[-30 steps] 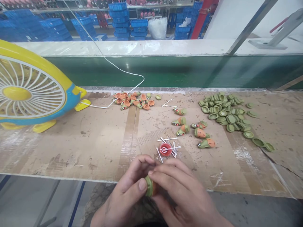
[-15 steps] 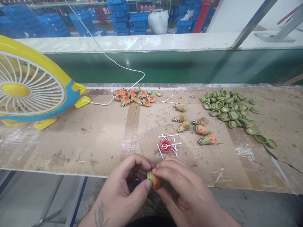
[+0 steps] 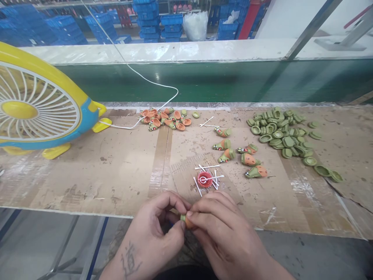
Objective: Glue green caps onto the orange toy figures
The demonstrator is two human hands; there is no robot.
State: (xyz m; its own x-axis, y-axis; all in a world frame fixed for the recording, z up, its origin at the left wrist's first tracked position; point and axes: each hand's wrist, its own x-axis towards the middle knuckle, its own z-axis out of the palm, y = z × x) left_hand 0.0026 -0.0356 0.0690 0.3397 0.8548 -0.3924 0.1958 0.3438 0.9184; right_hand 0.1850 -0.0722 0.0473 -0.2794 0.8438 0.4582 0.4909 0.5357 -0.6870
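Observation:
Both of my hands hold one small orange-and-green plastic toy piece [image 3: 188,222] just off the table's front edge. My left hand [image 3: 155,233] pinches its green end between thumb and fingers. My right hand [image 3: 225,229] closes over the orange part, hiding much of it. Beyond my fingers stands a small red cup [image 3: 204,179] with a cotton swab [image 3: 214,177] lying across it and more swabs around it. Similar orange-and-green toy pieces [image 3: 226,155] lie loose to the right of the cup, and several hollow ones [image 3: 167,119] are heaped farther back.
Many oval green plastic parts [image 3: 287,142] form a pile at the right. A yellow-and-blue fan [image 3: 37,105] stands at the left, its white cord [image 3: 151,82] rising across the back. Cardboard [image 3: 122,171] covers the table. Behind the green barrier [image 3: 204,81] are stacked blue crates [image 3: 145,19].
My right fingers have slid a little over the toy piece, so less of its orange part shows. My left hand has turned slightly. The things on the table stay put.

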